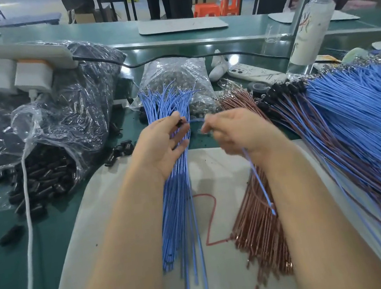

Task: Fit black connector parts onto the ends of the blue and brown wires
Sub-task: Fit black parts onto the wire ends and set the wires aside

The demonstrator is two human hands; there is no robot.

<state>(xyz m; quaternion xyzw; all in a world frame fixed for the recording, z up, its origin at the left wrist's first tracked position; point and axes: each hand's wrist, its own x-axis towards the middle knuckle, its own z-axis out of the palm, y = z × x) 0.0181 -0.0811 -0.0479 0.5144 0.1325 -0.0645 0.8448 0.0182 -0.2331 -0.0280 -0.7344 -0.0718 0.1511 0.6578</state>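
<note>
Looks like we're mid-fit on one blue wire (259, 178). The left hand (162, 146) is pinching a small black connector (179, 123) over the loose blue bundle (176, 171), and the right hand (234, 132) is pinching that wire's tip, aiming it at the connector. Next it probably needs lining up and a straight push. Room's tight: brown wires (259, 233) sitting just right, finished pile (356, 134) beyond, bag of connectors (46, 176) spilling over the counter (5, 271) on the left.
</note>
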